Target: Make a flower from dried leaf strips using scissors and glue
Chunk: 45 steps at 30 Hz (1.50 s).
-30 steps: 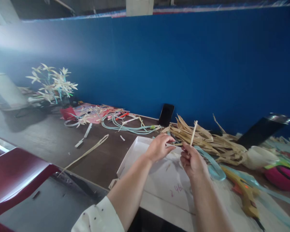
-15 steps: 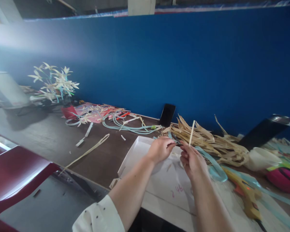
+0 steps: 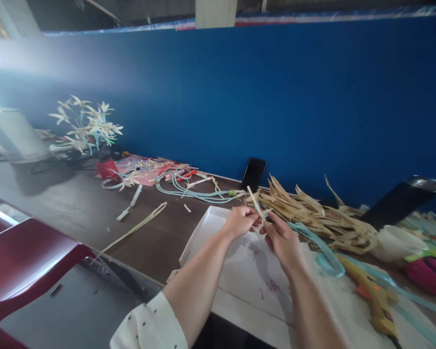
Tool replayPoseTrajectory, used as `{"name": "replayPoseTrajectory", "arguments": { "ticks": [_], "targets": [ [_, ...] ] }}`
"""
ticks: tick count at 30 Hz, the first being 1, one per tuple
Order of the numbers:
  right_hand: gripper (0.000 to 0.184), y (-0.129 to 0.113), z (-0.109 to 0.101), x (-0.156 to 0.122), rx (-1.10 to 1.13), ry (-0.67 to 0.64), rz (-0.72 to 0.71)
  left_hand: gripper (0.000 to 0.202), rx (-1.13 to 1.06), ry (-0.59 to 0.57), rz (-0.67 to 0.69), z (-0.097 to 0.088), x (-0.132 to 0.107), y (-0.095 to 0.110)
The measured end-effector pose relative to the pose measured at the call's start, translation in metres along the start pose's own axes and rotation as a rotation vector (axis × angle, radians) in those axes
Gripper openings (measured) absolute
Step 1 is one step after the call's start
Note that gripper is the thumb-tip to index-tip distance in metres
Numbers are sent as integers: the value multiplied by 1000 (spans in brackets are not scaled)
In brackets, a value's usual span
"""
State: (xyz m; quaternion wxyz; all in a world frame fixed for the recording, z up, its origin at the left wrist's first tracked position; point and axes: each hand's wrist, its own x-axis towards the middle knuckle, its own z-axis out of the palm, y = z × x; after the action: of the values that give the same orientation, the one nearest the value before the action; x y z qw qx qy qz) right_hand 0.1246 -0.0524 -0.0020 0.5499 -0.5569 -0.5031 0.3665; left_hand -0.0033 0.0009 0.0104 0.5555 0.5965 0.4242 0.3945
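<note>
My left hand [image 3: 241, 221] and my right hand [image 3: 281, 238] meet above a shallow white box lid [image 3: 218, 257]. Both pinch a thin pale straw strip [image 3: 255, 200] that sticks up and leans left between my fingertips. The fingers of each hand are closed on it. A pile of dried straw leaves [image 3: 312, 213] lies just beyond my hands, with a light blue ribbon [image 3: 319, 247] curling at its near side.
A black phone [image 3: 253, 173] leans on the blue wall. Straw flowers [image 3: 87, 128], coiled blue ribbon [image 3: 189, 189] and loose strips lie farther left on the brown table [image 3: 76, 208]. A yellow glue gun [image 3: 376, 300], a white bowl [image 3: 396, 240] and a pink pouch [image 3: 428, 271] lie at right. A dark red chair [image 3: 25, 261] stands at left.
The strip stood upright in my right hand, leaning right; now both hands pinch it and it leans left. My hands have drawn closer together.
</note>
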Motion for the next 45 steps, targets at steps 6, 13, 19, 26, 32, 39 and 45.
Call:
{"name": "replayPoseTrajectory", "arguments": {
  "ticks": [6,13,19,26,32,39,45],
  "targets": [
    [53,7,-3,2,-140,-58,-66,20,235,-49,54,-3,-1,-5],
    [49,12,-3,5,-286,79,-123,21,465,44,180,1,-4,-3],
    [49,12,-14,9,-136,346,-15,20,372,19,72,1,-6,1],
    [63,-5,-10,1,408,79,168,19,230,59,-29,-3,-2,0],
    [53,2,-1,0,177,-90,156,20,281,59,23,-2,-2,-1],
    [47,13,-9,7,-167,136,-37,19,376,45,42,-1,-2,-2],
    [54,5,-16,5,95,464,12,17,495,-45,32,-7,-2,-5]
  ]
}}
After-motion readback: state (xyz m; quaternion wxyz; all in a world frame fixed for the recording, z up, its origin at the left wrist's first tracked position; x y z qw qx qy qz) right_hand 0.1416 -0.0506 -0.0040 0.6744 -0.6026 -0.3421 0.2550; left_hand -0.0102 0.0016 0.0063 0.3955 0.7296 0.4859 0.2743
